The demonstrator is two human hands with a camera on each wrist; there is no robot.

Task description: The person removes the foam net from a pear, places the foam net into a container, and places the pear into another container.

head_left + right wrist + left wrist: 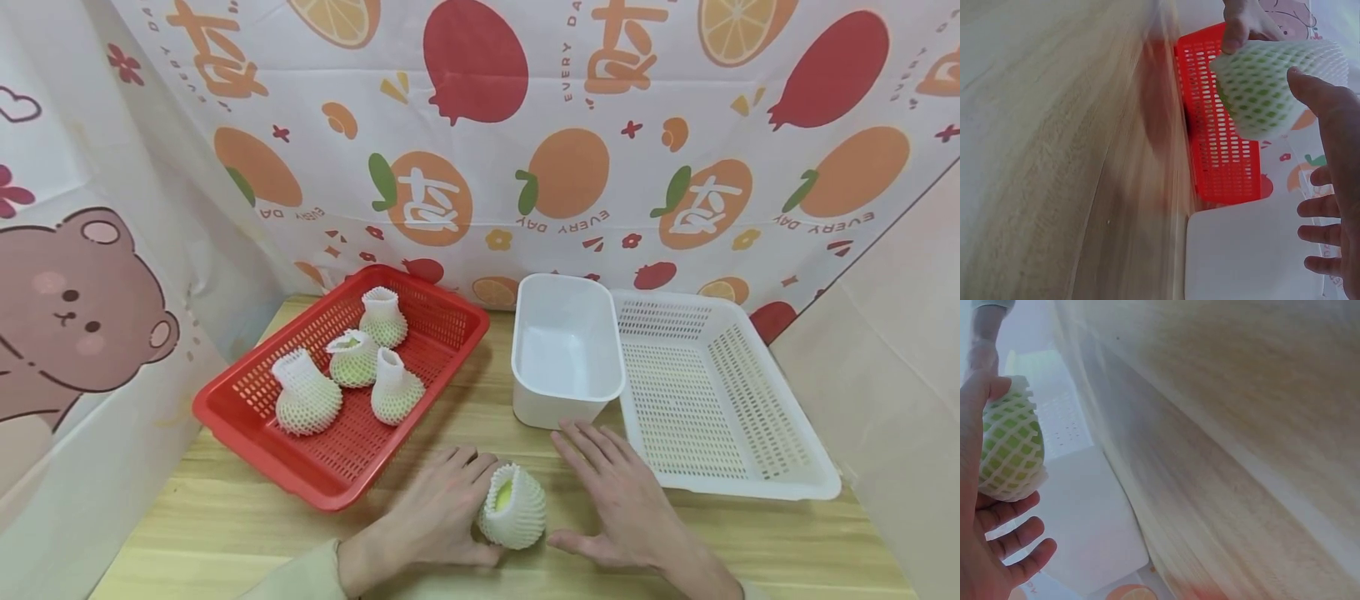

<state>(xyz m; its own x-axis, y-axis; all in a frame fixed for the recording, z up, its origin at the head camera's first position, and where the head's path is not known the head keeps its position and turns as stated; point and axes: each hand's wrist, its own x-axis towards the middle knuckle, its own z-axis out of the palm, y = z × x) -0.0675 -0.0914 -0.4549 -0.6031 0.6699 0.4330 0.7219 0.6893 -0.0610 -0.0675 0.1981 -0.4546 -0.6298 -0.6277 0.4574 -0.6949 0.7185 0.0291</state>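
My left hand grips a green fruit in a white foam net sleeve, low over the front of the table. In the left wrist view, the thumb lies at one end of the netted fruit and the forefinger at the other, with the other fingers spread apart. To its right, my right hand is held with fingers extended and thumb apart, nothing in its grasp. The right wrist view shows the right thumb overlapping the foam net, while the other right fingers are away from it.
A red basket at the left holds several more fruits in foam nets. Beyond my right hand stands a deep white bin, beside a shallow white basket. A fruit-print cloth hangs behind the wooden table.
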